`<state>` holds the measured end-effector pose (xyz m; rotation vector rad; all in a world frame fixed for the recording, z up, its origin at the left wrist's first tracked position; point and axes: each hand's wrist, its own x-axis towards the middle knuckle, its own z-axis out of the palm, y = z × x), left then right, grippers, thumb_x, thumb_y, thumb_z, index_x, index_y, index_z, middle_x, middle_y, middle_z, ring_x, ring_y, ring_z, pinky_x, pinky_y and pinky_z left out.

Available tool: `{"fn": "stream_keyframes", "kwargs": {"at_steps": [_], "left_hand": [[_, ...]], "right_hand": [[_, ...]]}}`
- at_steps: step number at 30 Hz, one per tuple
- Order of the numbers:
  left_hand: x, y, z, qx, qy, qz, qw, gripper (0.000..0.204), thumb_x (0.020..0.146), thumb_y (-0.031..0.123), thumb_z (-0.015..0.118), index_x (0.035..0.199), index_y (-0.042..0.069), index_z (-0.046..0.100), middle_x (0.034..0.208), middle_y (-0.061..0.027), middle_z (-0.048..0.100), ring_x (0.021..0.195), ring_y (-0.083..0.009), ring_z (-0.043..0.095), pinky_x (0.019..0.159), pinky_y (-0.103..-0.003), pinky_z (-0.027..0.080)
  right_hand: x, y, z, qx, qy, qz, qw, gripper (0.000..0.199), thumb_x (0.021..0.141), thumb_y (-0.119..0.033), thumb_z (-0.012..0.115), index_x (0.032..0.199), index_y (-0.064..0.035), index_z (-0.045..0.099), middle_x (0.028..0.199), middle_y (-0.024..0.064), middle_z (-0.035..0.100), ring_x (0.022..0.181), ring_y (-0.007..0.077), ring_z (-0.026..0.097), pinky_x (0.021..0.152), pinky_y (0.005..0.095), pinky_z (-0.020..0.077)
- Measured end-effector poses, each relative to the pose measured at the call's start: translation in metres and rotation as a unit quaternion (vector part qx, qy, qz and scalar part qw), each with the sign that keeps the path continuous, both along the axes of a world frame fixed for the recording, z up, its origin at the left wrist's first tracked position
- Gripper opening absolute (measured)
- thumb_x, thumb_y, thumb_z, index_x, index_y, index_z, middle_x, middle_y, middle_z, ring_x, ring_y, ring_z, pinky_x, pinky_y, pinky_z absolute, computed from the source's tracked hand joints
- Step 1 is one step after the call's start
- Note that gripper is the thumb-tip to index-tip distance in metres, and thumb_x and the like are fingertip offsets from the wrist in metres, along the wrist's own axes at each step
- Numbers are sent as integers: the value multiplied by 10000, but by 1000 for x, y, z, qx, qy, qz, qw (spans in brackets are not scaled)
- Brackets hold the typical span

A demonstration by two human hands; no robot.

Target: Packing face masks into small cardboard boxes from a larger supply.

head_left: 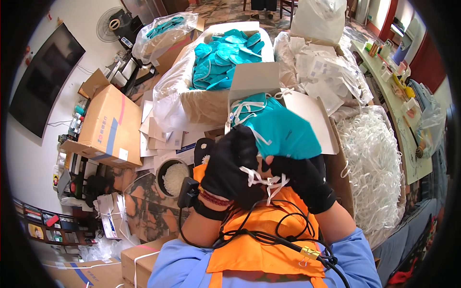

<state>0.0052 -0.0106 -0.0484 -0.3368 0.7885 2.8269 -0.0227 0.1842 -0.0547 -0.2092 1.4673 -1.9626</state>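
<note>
A teal face mask (290, 132) is held up in front of me, its folded body slanting to the right. My right hand (302, 182), in a black fingerless glove, is closed at the mask's lower edge. My left hand (230, 161), gloved the same way, is closed in a fist, and a white elastic strap (261, 178) runs from it toward the right hand. Its fingertips are largely hidden. Just behind the mask, an open carton (254, 77) contains teal masks with white straps (247, 108).
Farther back is a plastic-lined box (187, 103) heaped with teal masks (225, 57). White packets (317, 67) fill another lined box. White straps (370, 168) are piled in a box at the right. A pot of white pellets (175, 177) is at the left. Black cables (254, 233) cross my orange apron.
</note>
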Motion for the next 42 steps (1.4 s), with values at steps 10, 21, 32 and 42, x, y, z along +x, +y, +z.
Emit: {"fn": "stream_keyframes", "kwargs": {"at_steps": [10, 21, 32, 42], "left_hand": [[-27, -19, -16, 160, 24, -38, 986, 265, 954, 142, 486, 696, 137, 424, 571, 57, 291, 442, -57, 284, 411, -203, 267], [-42, -120, -23, -190, 269, 210, 921, 193, 977, 168, 496, 788, 140, 471, 652, 47, 419, 535, -61, 432, 516, -197, 390], [-20, 35, -45, -344, 68, -63, 934, 241, 906, 289, 647, 1037, 87, 656, 766, 46, 576, 662, -47, 512, 606, -222, 418], [-18, 31, -49, -516, 129, 53, 845, 287, 888, 229, 677, 1067, 10, 630, 919, -51, 661, 833, -123, 616, 736, -302, 501]], "right_hand": [[17, 8, -44, 105, 150, 78, 980, 270, 861, -174, 701, 1089, -70, 600, 963, 11, 607, 842, 92, 554, 748, 253, 472], [73, -12, -81, -78, 113, -47, 989, 442, 958, -171, 530, 1348, -7, 400, 1028, 102, 619, 819, 172, 627, 707, 271, 540], [-4, 24, -25, 68, 231, -78, 967, 164, 884, -189, 649, 969, -50, 630, 815, 50, 647, 683, 125, 632, 600, 220, 488], [-1, 17, -15, 71, -63, 31, 995, 231, 932, -260, 597, 793, -77, 606, 654, -19, 542, 576, 61, 526, 531, 219, 406]]}}
